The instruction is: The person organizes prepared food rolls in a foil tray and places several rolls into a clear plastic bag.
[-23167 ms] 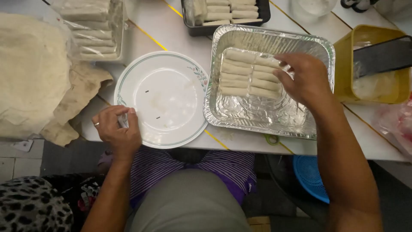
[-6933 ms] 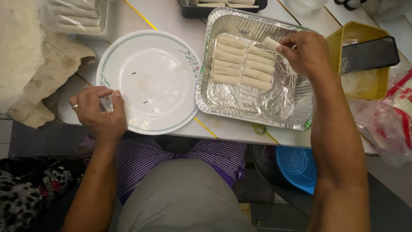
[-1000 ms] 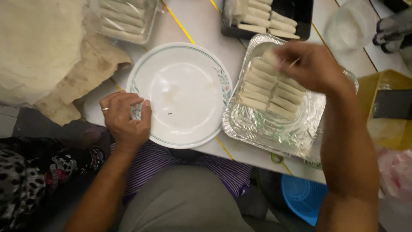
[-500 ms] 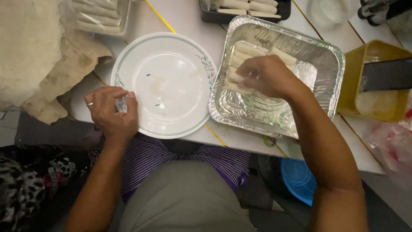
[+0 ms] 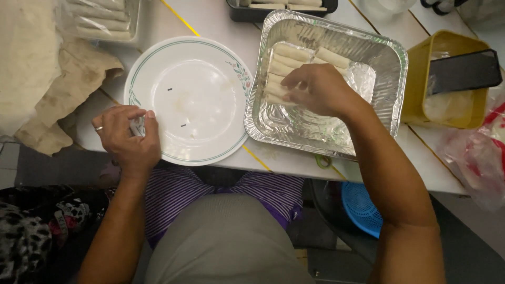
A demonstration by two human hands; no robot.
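A foil tray [image 5: 392,58] on the white table holds two columns of pale rolled wraps [image 5: 290,52]. My right hand [image 5: 315,92] lies inside the tray, fingers bent, fingertips on the lower rolls of the left column; the palm hides what is beneath it. Left of the tray stands a white plate [image 5: 205,79] with a green rim line, bare except for smears and specks. My left hand [image 5: 126,141], a ring on one finger, rests at the plate's near-left rim, pinching a small grey thing [image 5: 138,126].
A yellow tub [image 5: 421,79] with a black flat tool [image 5: 463,71] across it stands right of the tray. A black tray of rolls [image 5: 279,6] and a clear pack of rolls [image 5: 100,21] sit at the back. Cloth-covered stack [image 5: 26,63] at left, blue basket [image 5: 360,208] below.
My right hand came down from above the tray, where it carried a roll, and now rests on the rows, shifted slightly toward the left column. My left hand stayed at the plate's rim.
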